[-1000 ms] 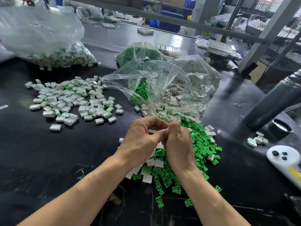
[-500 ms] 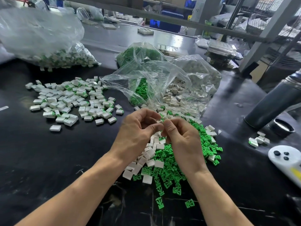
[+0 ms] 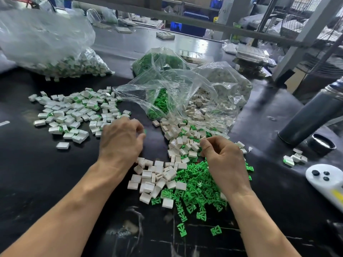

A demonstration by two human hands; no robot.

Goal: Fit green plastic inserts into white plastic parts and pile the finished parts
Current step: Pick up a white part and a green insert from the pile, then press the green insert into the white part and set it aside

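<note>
Far left of frame: finished pile on the table, white w/ green showing. My left hand hovers at its right edge, fingers loosely curled; a green speck shows by the fingertips, but can't tell if I'm holding a part. Looks like the drop-off step. Centre: loose white parts, then green inserts spilling low right of centre. My right hand sits over them, thumb and forefinger pressed together, pinching smth too small to ID. Next: grab a white part w/ left, line up the insert.
</note>
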